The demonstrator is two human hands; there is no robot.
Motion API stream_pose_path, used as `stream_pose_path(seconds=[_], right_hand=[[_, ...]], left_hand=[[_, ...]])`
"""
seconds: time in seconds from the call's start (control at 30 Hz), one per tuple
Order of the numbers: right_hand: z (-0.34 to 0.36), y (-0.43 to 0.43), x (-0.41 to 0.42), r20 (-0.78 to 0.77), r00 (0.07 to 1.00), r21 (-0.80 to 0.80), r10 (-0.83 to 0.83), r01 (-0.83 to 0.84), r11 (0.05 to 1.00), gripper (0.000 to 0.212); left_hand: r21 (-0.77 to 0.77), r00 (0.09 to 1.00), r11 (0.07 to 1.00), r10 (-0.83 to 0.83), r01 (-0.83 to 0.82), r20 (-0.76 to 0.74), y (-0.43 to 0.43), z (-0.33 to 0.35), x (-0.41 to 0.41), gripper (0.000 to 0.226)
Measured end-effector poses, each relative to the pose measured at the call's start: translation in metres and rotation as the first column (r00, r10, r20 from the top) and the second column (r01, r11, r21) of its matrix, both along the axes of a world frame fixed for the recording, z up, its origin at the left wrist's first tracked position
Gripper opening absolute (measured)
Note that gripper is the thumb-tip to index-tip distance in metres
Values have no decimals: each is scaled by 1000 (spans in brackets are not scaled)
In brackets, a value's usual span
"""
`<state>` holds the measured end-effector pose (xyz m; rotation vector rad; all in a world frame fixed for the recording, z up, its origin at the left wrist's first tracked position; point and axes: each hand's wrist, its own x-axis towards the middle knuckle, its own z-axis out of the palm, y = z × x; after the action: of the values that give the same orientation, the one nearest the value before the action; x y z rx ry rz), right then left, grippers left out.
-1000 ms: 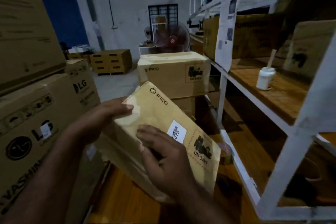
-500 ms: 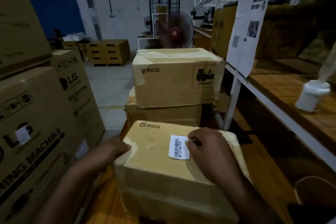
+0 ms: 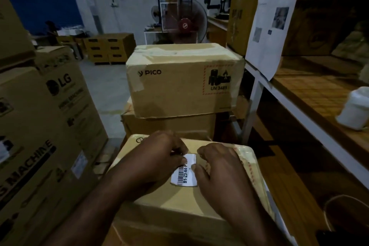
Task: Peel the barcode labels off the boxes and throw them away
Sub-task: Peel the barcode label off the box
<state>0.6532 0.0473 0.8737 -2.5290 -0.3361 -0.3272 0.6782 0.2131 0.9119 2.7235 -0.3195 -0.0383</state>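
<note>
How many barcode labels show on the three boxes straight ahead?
1: the barcode label on top of the nearest box, far end curled up at the left hand. Other faces are hidden.

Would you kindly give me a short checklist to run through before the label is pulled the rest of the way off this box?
1. Top edge of the barcode label lifted: ok, it curls up off the box.
2. Grip on that edge: ok, the left hand pinches it.
3. Box steadied: ok, the right hand rests on its top beside the label.
4. Whole label free: not ok, the lower part lies flat on the box.
5. Label untorn: cannot tell, the hands hide part of it.
</note>
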Motion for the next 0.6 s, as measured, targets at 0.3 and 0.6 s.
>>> stream_pose_path(seconds=[0.3, 0.6], right_hand=[[3, 2, 1, -9, 998, 107, -63, 64, 992, 24], [1, 9, 23, -80, 993, 103, -83, 91, 991, 31]], left_hand=[[-16, 993, 999, 28, -30, -118, -3, 2, 18, 4], [-164, 971, 984, -105, 70, -215, 8, -5, 40, 30]])
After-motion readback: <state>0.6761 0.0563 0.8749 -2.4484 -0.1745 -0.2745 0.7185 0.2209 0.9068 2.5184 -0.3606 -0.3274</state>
